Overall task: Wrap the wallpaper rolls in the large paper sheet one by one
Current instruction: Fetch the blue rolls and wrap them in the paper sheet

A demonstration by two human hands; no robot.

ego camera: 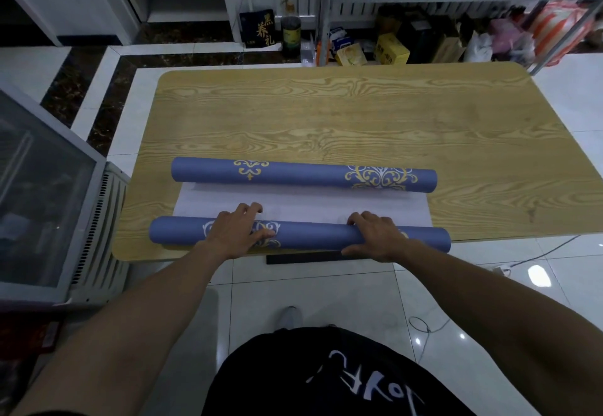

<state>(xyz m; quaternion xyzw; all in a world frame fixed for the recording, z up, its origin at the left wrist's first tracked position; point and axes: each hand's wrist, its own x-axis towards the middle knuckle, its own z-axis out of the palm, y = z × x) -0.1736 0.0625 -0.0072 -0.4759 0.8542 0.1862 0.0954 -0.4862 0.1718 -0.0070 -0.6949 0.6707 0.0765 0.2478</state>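
The wrapping looks barely begun. The near roll (319, 236) lies across the front edge of the tabletop (326, 115), along the near edge of the white sheet (300, 206), and its blue patterned surface is bare from end to end: no paper is drawn over it yet. Both ends stick out past the sides of the sheet.

The left hand (236, 234) grasps this roll left of its middle, fingers curled over the top with the tips down on the far side by the sheet. The right hand (375, 236) grasps it right of the middle in the same way, thumb on the near side. With both hands set like this, the step in hand seems to be starting to roll it forward into the sheet.

The far roll (303, 174) lies parallel to it on the sheet's far edge, untouched and also bare. The stretch of sheet between the two lies flat and open.

So nothing is finished. Left to do, as I judge it: wrap the near roll, then the far one, which probably has to come off the sheet first.

Count: two wallpaper rolls, one sheet, two hands, both on the same roll.
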